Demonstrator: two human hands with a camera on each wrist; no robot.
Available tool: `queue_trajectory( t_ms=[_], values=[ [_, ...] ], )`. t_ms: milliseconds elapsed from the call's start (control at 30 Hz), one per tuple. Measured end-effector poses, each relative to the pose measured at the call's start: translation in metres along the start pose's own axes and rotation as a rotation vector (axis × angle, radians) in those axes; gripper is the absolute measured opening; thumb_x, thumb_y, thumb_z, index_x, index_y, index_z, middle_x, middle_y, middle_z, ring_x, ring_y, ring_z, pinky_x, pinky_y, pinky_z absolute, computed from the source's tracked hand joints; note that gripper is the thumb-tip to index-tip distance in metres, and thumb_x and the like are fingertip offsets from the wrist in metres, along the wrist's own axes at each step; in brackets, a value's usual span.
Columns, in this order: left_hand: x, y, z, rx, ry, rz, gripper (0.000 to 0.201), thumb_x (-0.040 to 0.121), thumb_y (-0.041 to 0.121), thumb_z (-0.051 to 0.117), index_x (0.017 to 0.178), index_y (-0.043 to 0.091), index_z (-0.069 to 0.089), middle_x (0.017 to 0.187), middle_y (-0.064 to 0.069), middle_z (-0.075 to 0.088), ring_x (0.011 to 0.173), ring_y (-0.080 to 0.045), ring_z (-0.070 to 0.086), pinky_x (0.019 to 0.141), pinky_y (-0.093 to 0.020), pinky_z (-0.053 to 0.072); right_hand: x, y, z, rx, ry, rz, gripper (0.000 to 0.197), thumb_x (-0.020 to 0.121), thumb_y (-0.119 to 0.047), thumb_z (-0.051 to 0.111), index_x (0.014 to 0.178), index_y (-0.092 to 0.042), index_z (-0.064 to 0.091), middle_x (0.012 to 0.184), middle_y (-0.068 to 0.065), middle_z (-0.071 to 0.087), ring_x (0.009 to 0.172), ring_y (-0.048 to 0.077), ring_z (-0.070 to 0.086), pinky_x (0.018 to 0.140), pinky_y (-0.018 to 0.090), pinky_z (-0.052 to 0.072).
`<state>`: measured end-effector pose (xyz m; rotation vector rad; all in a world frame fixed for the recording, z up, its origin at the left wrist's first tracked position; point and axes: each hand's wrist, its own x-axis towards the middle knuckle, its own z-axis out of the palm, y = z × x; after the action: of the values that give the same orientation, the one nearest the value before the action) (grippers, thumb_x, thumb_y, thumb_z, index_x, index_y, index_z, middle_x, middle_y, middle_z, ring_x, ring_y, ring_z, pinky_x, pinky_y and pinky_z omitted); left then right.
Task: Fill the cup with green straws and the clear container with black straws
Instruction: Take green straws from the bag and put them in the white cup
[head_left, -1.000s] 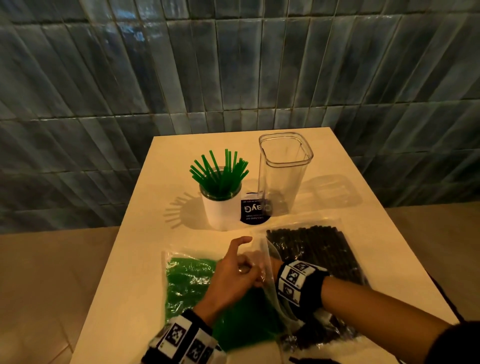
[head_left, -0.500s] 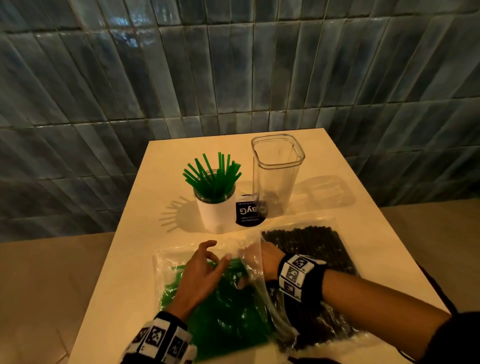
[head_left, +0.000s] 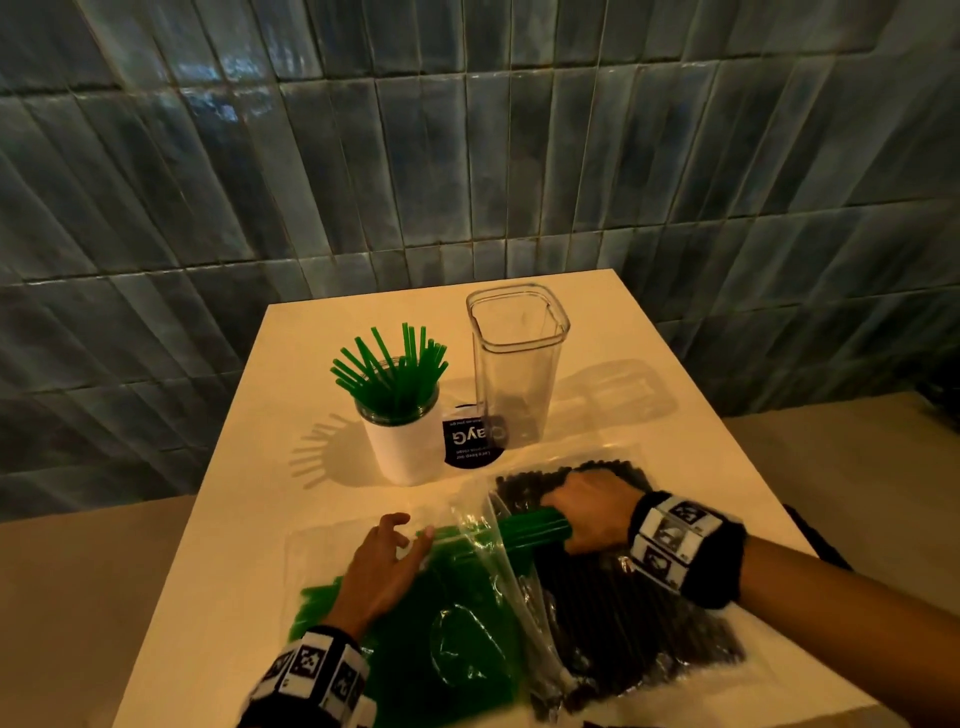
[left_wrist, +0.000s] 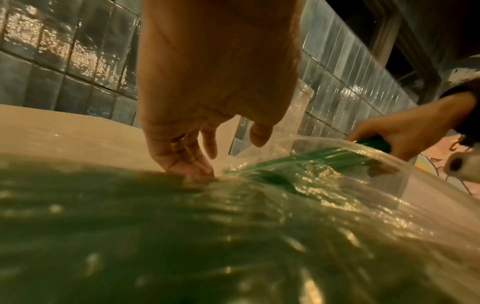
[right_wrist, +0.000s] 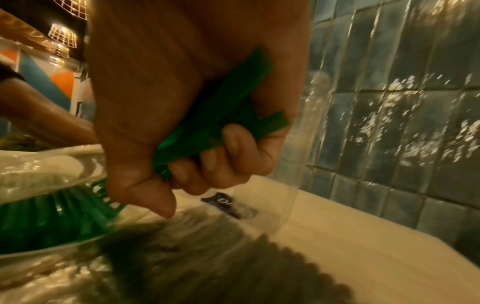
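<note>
Two hands are at work over the table (head_left: 597, 332), which is a smooth pale slab set against a wall of glossy blue-grey tiles (head_left: 467, 156).

Pose: I see my right hand (head_left: 592, 512) lying over the near end of the bag of black straws (head_left: 623, 613), its fingers (right_wrist: 231, 144) curled tight round a bundle of green straws (head_left: 535, 527). The bundle's free ends stick out past the knuckles in the right wrist view; its other end runs left into the mouth of the bag of green straws (head_left: 426, 639). My left hand (head_left: 379, 566) rests on that green bag, fingers spread and nearly straight, pressing the film flat and holding nothing.

Change: half a second ago both hands were together at the green bag's mouth. Since then the right hand has drawn away to the right with the bundle in its fist, and the left has stayed on the bag.

Materials: both bags are thin, crinkled clear film that catches the light. The green one lies at near left, the black one touches it at near right. The clear container (head_left: 517, 364) is a tall, rounded-square, hard plastic box, standing upright and holding no straws, at far centre. The cup (head_left: 402, 447) is a white cylinder just left of it, with green straws (head_left: 389, 369) fanned out of its top. A round black label (head_left: 472, 441) lies flat between cup and container.
</note>
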<state>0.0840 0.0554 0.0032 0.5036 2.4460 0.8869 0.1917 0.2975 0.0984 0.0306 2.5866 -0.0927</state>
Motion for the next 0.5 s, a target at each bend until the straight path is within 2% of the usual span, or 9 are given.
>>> queue_trajectory(
  t_ms=[133, 200, 267, 333, 400, 500],
  values=[
    [0.003, 0.001, 0.004, 0.080, -0.030, -0.021, 0.056, 0.089, 0.058, 0.043, 0.131, 0.021, 0.039, 0.122, -0.006, 0.054, 0.100, -0.015, 0.054, 0.085, -0.030, 0.044, -0.032, 0.034, -0.023, -0.093, -0.013, 0.099, 0.042, 0.082, -0.029, 0.061, 0.122, -0.019, 0.054, 0.115, 0.008, 0.062, 0.105, 0.027, 0.059, 0.082, 0.030, 0.045],
    [0.002, 0.007, 0.003, 0.084, -0.016, -0.011, 0.055, 0.089, 0.057, 0.043, 0.132, 0.022, 0.038, 0.127, -0.007, 0.050, 0.104, -0.016, 0.053, 0.090, -0.033, 0.044, -0.048, 0.046, -0.037, -0.161, -0.014, 0.165, 0.046, 0.082, -0.031, 0.061, 0.126, -0.022, 0.052, 0.119, 0.008, 0.059, 0.107, 0.027, 0.057, 0.082, 0.030, 0.044],
    [-0.001, 0.019, 0.001, 0.081, 0.071, 0.069, 0.060, 0.086, 0.059, 0.046, 0.134, 0.023, 0.037, 0.133, -0.008, 0.044, 0.114, -0.019, 0.048, 0.099, -0.038, 0.041, -0.064, 0.052, -0.055, -0.226, -0.012, 0.224, 0.045, 0.083, -0.031, 0.060, 0.127, -0.024, 0.051, 0.120, 0.007, 0.057, 0.109, 0.026, 0.055, 0.080, 0.029, 0.042],
    [-0.006, 0.042, -0.005, 0.054, 0.205, 0.252, 0.072, 0.081, 0.068, 0.047, 0.136, 0.024, 0.034, 0.139, -0.005, 0.037, 0.124, -0.019, 0.039, 0.104, -0.034, 0.035, -0.079, 0.050, -0.073, -0.282, -0.004, 0.272, 0.044, 0.083, -0.029, 0.058, 0.126, -0.024, 0.051, 0.121, 0.007, 0.055, 0.110, 0.025, 0.055, 0.082, 0.030, 0.042],
    [-0.012, 0.074, -0.013, 0.046, 0.292, 0.494, 0.086, 0.073, 0.076, 0.047, 0.138, 0.022, 0.032, 0.140, -0.003, 0.035, 0.125, -0.013, 0.032, 0.104, -0.030, 0.031, -0.089, 0.040, -0.089, -0.337, 0.037, 0.281, 0.040, 0.084, -0.028, 0.057, 0.124, -0.024, 0.052, 0.120, 0.006, 0.056, 0.109, 0.025, 0.056, 0.081, 0.030, 0.043],
    [-0.018, 0.118, -0.019, 0.216, 0.309, 0.806, 0.098, 0.067, 0.078, 0.054, 0.141, 0.022, 0.023, 0.144, -0.008, 0.036, 0.133, -0.016, 0.026, 0.108, -0.039, 0.026, -0.096, 0.013, -0.107, -0.405, 0.139, 0.207, 0.030, 0.085, -0.025, 0.056, 0.115, -0.021, 0.058, 0.113, 0.007, 0.060, 0.103, 0.026, 0.059, 0.075, 0.030, 0.042]
  ],
)
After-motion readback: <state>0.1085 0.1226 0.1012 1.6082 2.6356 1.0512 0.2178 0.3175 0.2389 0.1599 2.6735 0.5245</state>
